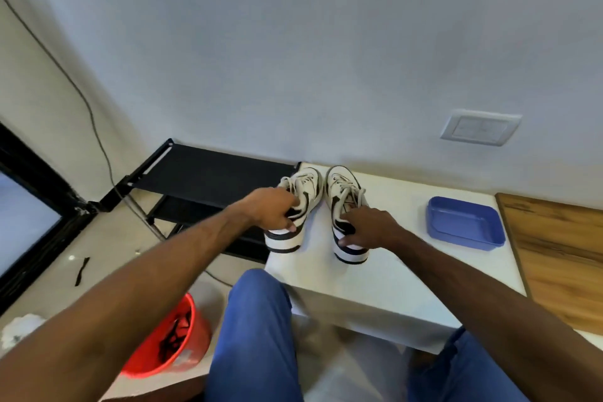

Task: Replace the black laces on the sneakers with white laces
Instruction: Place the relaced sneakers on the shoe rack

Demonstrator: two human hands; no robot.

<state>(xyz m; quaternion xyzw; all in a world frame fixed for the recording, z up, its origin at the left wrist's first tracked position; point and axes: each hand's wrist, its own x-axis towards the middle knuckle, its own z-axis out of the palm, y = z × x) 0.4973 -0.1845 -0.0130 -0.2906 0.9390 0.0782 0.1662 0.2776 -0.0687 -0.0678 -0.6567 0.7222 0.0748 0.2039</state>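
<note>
Sneakers stood as a pair at the far left end of the white table [391, 287], toes toward the wall, both already threaded with white laces [347, 188]. Your left hand [272, 206] gripped the left sneaker [295, 206] at its collar, fingers curled over the opening and the thumb pressed against the outer side near the heel. Your right hand [368, 227] held the right sneaker [342, 222] the same way, fingers tucked into the collar and the thumb against the heel. Both shoes sat flat on the tabletop, just beside each other without touching. A blue plastic tray [465, 223] lay to their right on the table. Down on the floor by your left knee, a red bucket [169, 339] held a tangle of black laces [174, 334].
</note>
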